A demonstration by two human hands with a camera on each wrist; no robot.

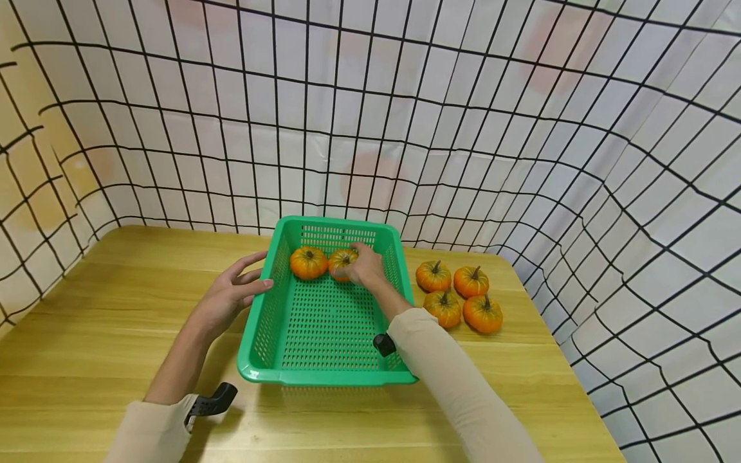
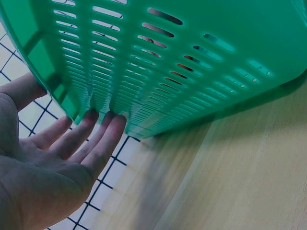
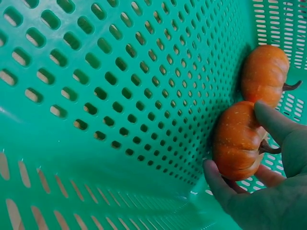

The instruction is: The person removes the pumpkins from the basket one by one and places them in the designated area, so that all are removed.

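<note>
A green plastic basket (image 1: 330,341) with slotted walls stands on the wooden table. Inside it, towards the far wall, sit two small orange pumpkins side by side. My right hand (image 1: 366,267) reaches in and grips the right-hand pumpkin (image 3: 237,143), thumb on one side and fingers on the other. The other pumpkin (image 1: 309,263) rests against it on the left. At the basket's left side, my left hand (image 1: 222,296) holds the rim (image 2: 36,72), thumb over the edge and fingertips (image 2: 117,122) against the outer wall.
Several more small pumpkins (image 1: 444,309) lie grouped on the table to the right of the basket. Bare wood of the table (image 1: 116,308) shows on the left. A white cloth with a black grid (image 1: 324,128) rises behind the table and along both sides.
</note>
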